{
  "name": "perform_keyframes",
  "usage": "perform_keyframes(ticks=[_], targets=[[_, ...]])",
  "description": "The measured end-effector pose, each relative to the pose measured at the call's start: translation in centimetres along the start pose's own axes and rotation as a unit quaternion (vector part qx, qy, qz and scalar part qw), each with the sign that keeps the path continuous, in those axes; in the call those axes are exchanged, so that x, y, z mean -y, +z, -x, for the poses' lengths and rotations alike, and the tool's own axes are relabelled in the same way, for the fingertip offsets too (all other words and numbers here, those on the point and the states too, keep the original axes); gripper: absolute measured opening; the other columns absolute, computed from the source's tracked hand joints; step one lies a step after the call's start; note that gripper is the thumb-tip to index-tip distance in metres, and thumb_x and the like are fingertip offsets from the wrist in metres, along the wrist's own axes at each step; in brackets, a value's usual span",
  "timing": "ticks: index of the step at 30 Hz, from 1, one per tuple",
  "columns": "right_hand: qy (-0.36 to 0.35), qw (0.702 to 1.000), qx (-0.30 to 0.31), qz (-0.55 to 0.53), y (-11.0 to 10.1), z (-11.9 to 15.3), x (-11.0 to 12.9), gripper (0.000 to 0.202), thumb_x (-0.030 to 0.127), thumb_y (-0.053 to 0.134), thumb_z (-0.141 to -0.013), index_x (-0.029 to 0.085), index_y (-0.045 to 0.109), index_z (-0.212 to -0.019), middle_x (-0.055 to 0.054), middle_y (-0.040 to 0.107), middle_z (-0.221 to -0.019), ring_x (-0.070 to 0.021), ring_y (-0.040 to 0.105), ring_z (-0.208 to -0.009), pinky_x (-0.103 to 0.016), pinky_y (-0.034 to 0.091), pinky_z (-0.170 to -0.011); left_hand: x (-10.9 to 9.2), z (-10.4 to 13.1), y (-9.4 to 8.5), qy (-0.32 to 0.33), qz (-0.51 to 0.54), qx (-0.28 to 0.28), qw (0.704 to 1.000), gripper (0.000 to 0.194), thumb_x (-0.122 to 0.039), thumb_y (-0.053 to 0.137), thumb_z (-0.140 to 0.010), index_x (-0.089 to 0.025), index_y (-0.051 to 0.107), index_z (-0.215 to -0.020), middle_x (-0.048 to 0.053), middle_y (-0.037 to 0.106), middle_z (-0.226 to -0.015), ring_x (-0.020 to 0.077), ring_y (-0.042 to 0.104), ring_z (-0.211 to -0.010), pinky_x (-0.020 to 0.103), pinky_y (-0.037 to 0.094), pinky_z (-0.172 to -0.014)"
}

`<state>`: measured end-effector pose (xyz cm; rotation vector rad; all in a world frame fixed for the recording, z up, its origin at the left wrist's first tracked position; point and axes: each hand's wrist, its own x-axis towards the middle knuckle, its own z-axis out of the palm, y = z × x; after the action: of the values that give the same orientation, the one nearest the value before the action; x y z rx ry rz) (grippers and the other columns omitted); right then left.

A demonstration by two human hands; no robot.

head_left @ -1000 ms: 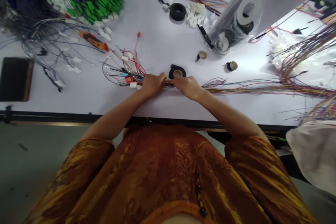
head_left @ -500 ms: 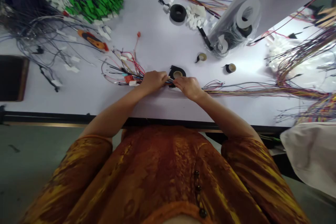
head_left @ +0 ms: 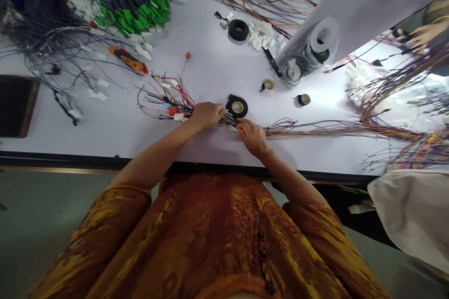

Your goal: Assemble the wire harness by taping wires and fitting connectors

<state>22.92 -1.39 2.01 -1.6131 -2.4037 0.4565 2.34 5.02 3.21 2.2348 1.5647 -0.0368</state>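
A bundle of thin coloured wires [head_left: 229, 119] runs left to right along the table, gripped by both of my hands. My left hand [head_left: 207, 115] is closed round it, just right of the loose ends with an orange-red connector [head_left: 173, 110] and a white connector [head_left: 178, 117]. Farther right, my right hand [head_left: 253, 136] has its fingers closed on the same bundle. Between the hands a short stretch of wires shows. A roll of black tape [head_left: 237, 106] lies just beyond that stretch; whether it touches the wires I cannot tell.
An orange-and-black hand tool [head_left: 128, 59] lies at left, near many green connectors [head_left: 150, 7]. Other tape rolls [head_left: 238, 30] and white connectors [head_left: 259, 32] lie beyond my hands. A large white roll [head_left: 365, 4] slants at back right. Another person's hand [head_left: 430, 35] shows at far right.
My right hand has shifted slightly down from the tape roll, and more of the wires shows between my hands. The view has moved a little; the other person's hand is now plainer.
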Motion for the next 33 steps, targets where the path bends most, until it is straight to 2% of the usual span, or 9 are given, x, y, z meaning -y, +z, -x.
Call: perform_keyframes(ticks=[5,11,16,20,22,26,29,31,33], targets=[[-0.070,0.987,-0.016,-0.147,-1.3,3.8,0.8,0.024,0.030,0.050,-0.098,0.023,0.066,-0.081,-0.012,0.070,-0.116,-0.0273,0.062,-0.112,-0.048,0.047,-0.103,0.6,0.0,0.3,-0.032,-0.037,-0.031,0.998,0.052,-0.048,0.029,-0.103,-0.016,0.068,-0.114,0.018,0.076,-0.099,0.0331,0.072,-0.095,0.038,0.044,-0.075],[-0.022,0.949,-0.052,-0.310,-9.2,3.9,-0.4,0.011,0.037,0.056,-0.096,0.026,0.059,-0.097,-0.009,0.064,-0.108,-0.0224,0.062,-0.103,-0.044,0.050,-0.094,0.9,0.5,0.2,-0.025,-0.053,-0.036,0.998,0.049,-0.047,0.027,-0.104,-0.019,0.065,-0.116,0.016,0.076,-0.093,0.0331,0.073,-0.091,0.036,0.042,-0.071],[-0.029,0.936,-0.094,-0.339,-14.4,-1.9,-0.1,0.019,0.036,0.070,-0.085,0.023,0.056,-0.086,-0.004,0.060,-0.099,-0.0178,0.059,-0.093,-0.036,0.050,-0.085,0.9,0.7,0.1,-0.017,-0.036,-0.037,0.999,0.047,-0.048,0.029,-0.103,-0.020,0.066,-0.112,0.015,0.077,-0.095,0.0318,0.073,-0.092,0.036,0.041,-0.071],[-0.080,0.922,-0.162,-0.341,-17.1,-6.8,3.9,0.018,0.033,0.071,-0.082,0.023,0.055,-0.084,-0.002,0.060,-0.097,-0.0159,0.057,-0.091,-0.035,0.050,-0.086,0.8,0.9,-0.4,-0.006,-0.001,-0.030,1.000,0.050,-0.057,0.031,-0.101,-0.021,0.066,-0.110,0.013,0.077,-0.097,0.0298,0.073,-0.094,0.036,0.042,-0.074],[-0.109,0.893,-0.149,-0.410,-18.4,-9.5,7.0,0.018,0.033,0.071,-0.083,0.024,0.057,-0.091,-0.001,0.057,-0.092,-0.0141,0.056,-0.085,-0.032,0.052,-0.081,0.8,1.0,-0.5,-0.005,0.003,-0.027,1.000,0.054,-0.061,0.031,-0.100,-0.021,0.065,-0.111,0.014,0.077,-0.098,0.0302,0.073,-0.096,0.037,0.043,-0.076],[-0.135,0.801,-0.023,-0.582,-19.8,-16.6,13.4,0.018,0.034,0.067,-0.089,0.026,0.058,-0.102,0.004,0.049,-0.077,-0.0097,0.052,-0.069,-0.026,0.052,-0.070,0.8,1.0,0.3,0.007,0.014,-0.038,0.999,0.055,-0.062,0.030,-0.100,-0.021,0.065,-0.112,0.016,0.077,-0.099,0.0331,0.073,-0.098,0.041,0.046,-0.079],[-0.106,0.736,-0.016,-0.668,-19.7,-22.0,16.3,0.016,0.039,0.062,-0.094,0.026,0.055,-0.100,0.006,0.043,-0.069,-0.0091,0.051,-0.062,-0.024,0.052,-0.065,1.2,1.3,0.9,0.018,0.052,-0.048,0.997,0.049,-0.059,0.036,-0.100,-0.021,0.065,-0.110,0.015,0.076,-0.099,0.0322,0.072,-0.098,0.043,0.049,-0.085],[-0.087,0.700,-0.038,-0.708,-19.2,-24.6,16.9,0.018,0.043,0.058,-0.097,0.026,0.053,-0.095,0.007,0.039,-0.065,-0.0095,0.049,-0.059,-0.024,0.052,-0.063,1.9,2.0,-0.4,0.045,0.117,-0.104,0.987,0.040,-0.051,0.041,-0.100,-0.021,0.063,-0.114,0.014,0.075,-0.106,0.0279,0.071,-0.102,0.041,0.051,-0.092],[-0.080,0.677,-0.049,-0.730,-18.7,-26.1,16.8,0.023,0.046,0.056,-0.098,0.025,0.051,-0.090,0.007,0.036,-0.063,-0.0095,0.048,-0.056,-0.023,0.052,-0.060,3.0,2.9,-3.9,0.075,0.173,-0.240,0.952,0.034,-0.039,0.039,-0.101,-0.020,0.058,-0.122,0.015,0.070,-0.119,0.0236,0.067,-0.114,0.038,0.051,-0.099]])
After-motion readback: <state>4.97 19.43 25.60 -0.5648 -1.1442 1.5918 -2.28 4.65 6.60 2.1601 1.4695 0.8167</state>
